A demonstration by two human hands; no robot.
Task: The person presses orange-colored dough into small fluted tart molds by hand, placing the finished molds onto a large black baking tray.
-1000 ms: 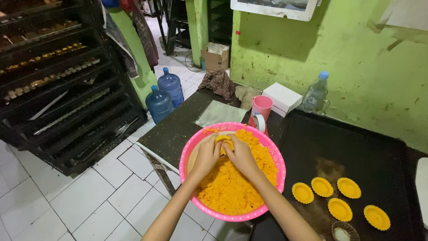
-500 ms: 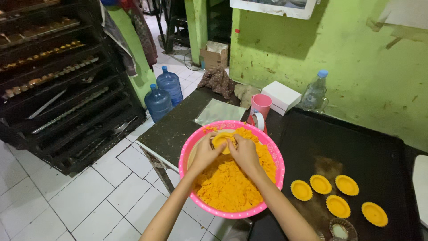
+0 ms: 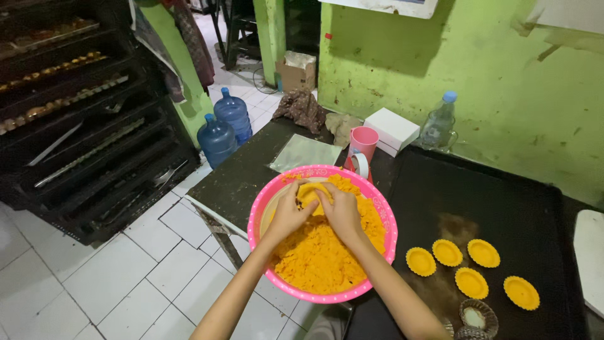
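A pink plastic bowl full of crumbly orange dough sits at the near edge of a dark table. Both hands are inside it, at the far side of the bowl. My left hand and my right hand cup a lump of the orange dough between them, fingers curled around it. On the black baking tray to the right lie several small yellow dough-lined tart shells.
A pink cup, a tape roll, a white box and a clear water bottle stand behind the bowl. Two blue water jugs sit on the tiled floor. A black rack with trays fills the left.
Both hands have stayed at the far side of the bowl, pressing the dough lump together. The view has shifted only slightly.
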